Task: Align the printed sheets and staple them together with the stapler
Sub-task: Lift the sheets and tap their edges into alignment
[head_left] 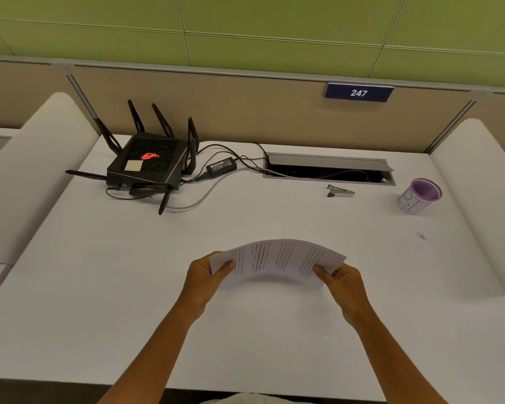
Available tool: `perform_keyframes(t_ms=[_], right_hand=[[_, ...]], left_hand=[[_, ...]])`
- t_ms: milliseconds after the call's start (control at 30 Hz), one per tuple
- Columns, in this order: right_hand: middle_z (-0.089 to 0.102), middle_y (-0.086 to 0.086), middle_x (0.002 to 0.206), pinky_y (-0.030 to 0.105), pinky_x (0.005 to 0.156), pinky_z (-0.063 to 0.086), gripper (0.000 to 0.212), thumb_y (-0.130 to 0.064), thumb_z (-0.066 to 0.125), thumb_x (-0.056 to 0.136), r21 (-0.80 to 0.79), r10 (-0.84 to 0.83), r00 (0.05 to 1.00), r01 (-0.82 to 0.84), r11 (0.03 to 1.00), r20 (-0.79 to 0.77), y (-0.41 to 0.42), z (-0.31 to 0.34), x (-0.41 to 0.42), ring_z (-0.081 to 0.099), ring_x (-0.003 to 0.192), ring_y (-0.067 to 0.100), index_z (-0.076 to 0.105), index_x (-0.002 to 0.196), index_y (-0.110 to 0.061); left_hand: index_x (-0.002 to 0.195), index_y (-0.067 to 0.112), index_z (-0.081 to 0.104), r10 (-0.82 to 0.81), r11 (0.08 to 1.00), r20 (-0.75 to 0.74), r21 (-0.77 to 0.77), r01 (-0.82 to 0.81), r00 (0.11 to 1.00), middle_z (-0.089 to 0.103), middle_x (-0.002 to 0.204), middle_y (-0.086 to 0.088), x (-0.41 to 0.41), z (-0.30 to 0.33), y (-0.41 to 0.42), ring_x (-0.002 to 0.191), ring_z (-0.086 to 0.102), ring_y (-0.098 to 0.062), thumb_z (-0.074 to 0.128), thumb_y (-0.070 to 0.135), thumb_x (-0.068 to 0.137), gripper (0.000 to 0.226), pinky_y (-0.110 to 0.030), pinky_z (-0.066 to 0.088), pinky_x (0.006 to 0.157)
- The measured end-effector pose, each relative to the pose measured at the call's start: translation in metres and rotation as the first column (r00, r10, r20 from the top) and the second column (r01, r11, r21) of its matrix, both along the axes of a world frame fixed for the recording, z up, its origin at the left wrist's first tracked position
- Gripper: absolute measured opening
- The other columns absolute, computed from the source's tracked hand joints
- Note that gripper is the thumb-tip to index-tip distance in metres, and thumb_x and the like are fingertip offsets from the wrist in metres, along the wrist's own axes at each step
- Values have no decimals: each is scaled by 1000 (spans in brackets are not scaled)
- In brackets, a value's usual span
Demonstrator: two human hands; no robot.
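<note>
sheets bowed | ends pinched: left fingers, right fingers

A white desk meets a beige partition (numbered 247) beneath green wall panels.

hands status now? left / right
Left hand: closed on left end of the printed sheets.
Right hand: closed on their right end.

Your left hand and right hand gripping the sheets at opposite ends, paper bowed upward above the worktop, stapler lying well beyond near the cable tray, router far left, cup far right
</note>
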State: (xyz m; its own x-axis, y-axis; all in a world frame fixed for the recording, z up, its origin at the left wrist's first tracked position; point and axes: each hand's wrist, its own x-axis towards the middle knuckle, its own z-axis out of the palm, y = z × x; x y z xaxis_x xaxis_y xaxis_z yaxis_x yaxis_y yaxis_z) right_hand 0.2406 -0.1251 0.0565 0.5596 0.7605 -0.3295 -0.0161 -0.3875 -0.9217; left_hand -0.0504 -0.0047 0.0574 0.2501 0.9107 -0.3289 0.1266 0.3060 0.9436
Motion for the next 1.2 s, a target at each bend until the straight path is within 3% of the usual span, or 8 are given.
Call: perform_keyframes(t_ms=[167,367,467,633,767,867,1000,1200], right_hand=[[80,-2,103,28,85,57,16,-14,78,92,1,-72,997,72,997,-1,-2,-2,-3,74,99,14,76,105,-23],[79,-7,101,22,79,56,16,-15,76,94,-24,-75,997,75,997,-11,2,-1,-9,74,101,16,75,101,-29],[81,-7,100,28,79,61,15,-20,75,95,15,-87,996,87,996,18,10,6,-6,77,94,15,77,108,-28],[80,-14,98,26,70,61,12,-28,72,97,23,11,993,-14,1000,118,31,33,4,78,87,15,75,109,-28],[81,-13,95,35,73,63,11,-28,72,98,-36,149,961,-144,989,234,51,52,14,77,80,12,77,107,-28],[80,-8,94,33,73,63,10,-27,71,98,-87,248,914,-233,969,320,65,68,16,76,78,14,78,105,-26],[77,-5,95,33,72,61,8,-27,69,99,-228,448,765,-386,894,462,83,83,13,74,79,18,76,100,-24],[76,-2,100,28,74,62,14,-28,71,97,-349,625,614,-520,780,482,97,90,-1,74,81,14,77,106,-19]], left_hand=[[99,37,76,-5,1000,-16,-13,5,1000,81,89,22,1,-2,3,93,76,-3,76,14,96,23,-15,61,78],[115,25,75,22,996,-21,-86,-24,1000,80,108,3,-3,-10,4,107,75,-20,80,19,93,23,-19,59,80],[112,28,75,-6,995,-13,-98,5,1000,81,108,5,-7,-7,7,102,76,-15,81,21,92,22,-18,63,72],[112,28,73,-36,993,4,-116,37,999,81,108,9,-17,-5,8,97,77,-6,85,18,87,30,-20,64,71],[115,34,73,-89,994,-24,-69,87,996,81,106,10,-25,-9,10,102,76,-7,84,22,89,30,-20,64,75],[116,33,75,-151,987,-23,-63,149,988,83,107,13,-28,-9,15,102,77,-7,83,20,90,30,-21,64,78],[119,33,76,-275,960,-32,-57,273,961,82,110,10,-22,-4,20,105,78,-11,80,20,93,29,-23,64,84],[120,27,77,-322,944,54,-62,325,945,83,112,5,12,10,20,104,80,-17,70,25,101,20,-31,65,89]])
